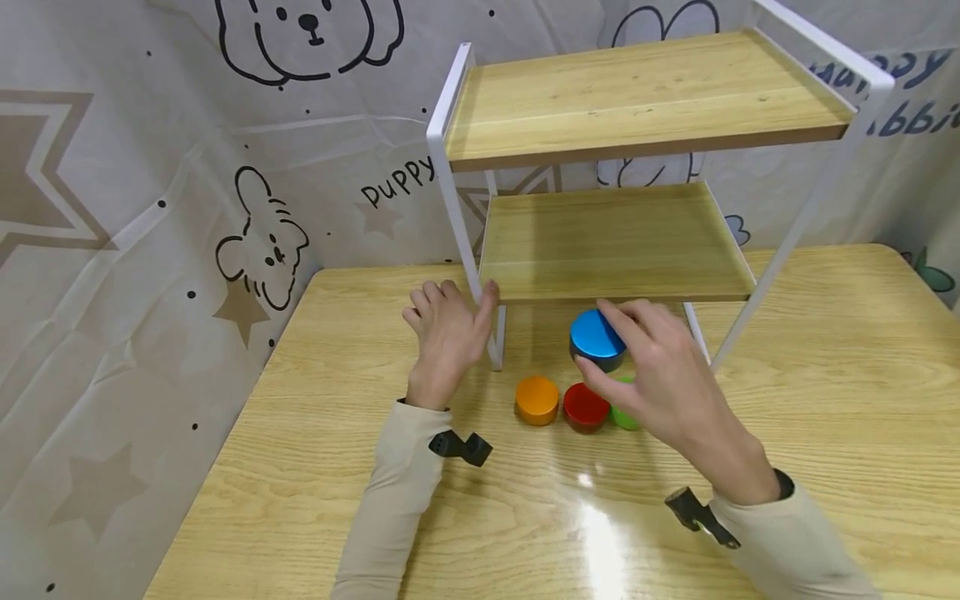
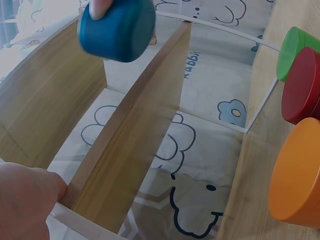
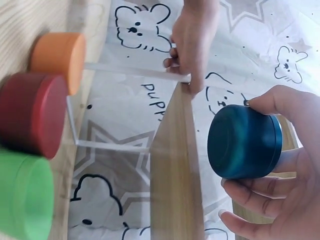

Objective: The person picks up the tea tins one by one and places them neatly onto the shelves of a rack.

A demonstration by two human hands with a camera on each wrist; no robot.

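My right hand [image 1: 667,383] holds a round blue tin [image 1: 597,337] between thumb and fingers, just in front of the lower board [image 1: 615,242] of a two-tier shelf. In the right wrist view, the thumb is on one side of the tin and the fingers are on the other. My left hand [image 1: 450,333] is at the shelf's left front post, its thumb touching the corner of the lower board. Beneath this board, an orange tin [image 1: 537,400], a red tin [image 1: 586,407] and a green tin [image 1: 625,404] stand in a row on the table, the green one partly hidden by my right hand.
The shelf has an upper board [image 1: 652,92] and a white frame [image 1: 798,225] standing on the wooden table [image 1: 300,467]. Behind it hangs a printed cloth [image 1: 150,333] with cartoon animals and stars. Small black cameras are strapped at both wrists.
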